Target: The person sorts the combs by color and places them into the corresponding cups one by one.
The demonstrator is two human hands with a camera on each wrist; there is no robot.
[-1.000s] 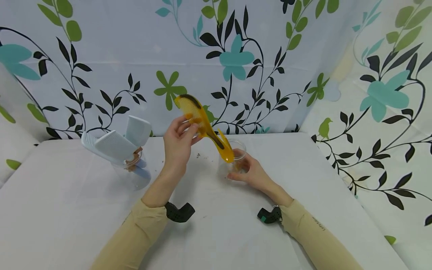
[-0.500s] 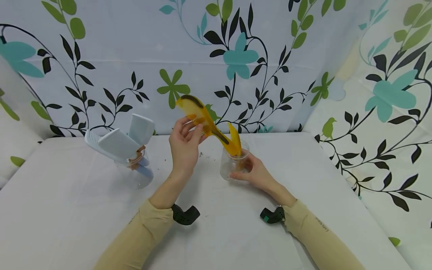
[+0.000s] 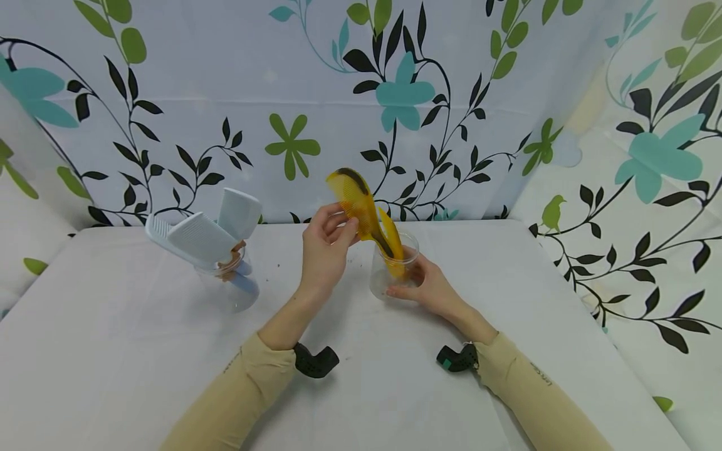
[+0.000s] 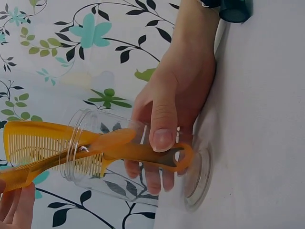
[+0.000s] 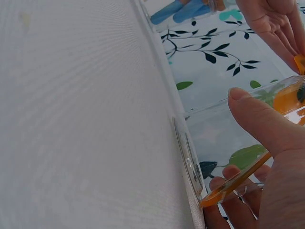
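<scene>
My left hand (image 3: pixel 326 247) pinches a yellow, dark-streaked comb (image 3: pixel 355 199) by its toothed end. That comb slants down to the right, its handle inside the mouth of a clear jar (image 3: pixel 381 280). A second yellow comb (image 3: pixel 390 228) stands in the same jar; the left wrist view shows its looped handle (image 4: pixel 183 157) near the bottom. My right hand (image 3: pixel 430 283) grips the jar from the right, thumb on the near side and fingers behind. In the right wrist view, the jar (image 5: pixel 209 131) stands on the white tabletop, with the left hand (image 5: pixel 281 24) beyond it.
On the left stands another clear jar (image 3: pixel 239 302) with brown twine around its neck. Several pale blue combs (image 3: pixel 203 241) lean out of it. A floral curtain (image 3: pixel 316 81) hangs behind the white table (image 3: pixel 141 363).
My left hand has moved right and lowered the held comb's handle into the jar. The second comb sits deeper in the jar and more upright. The right hand keeps its grip on the jar.
</scene>
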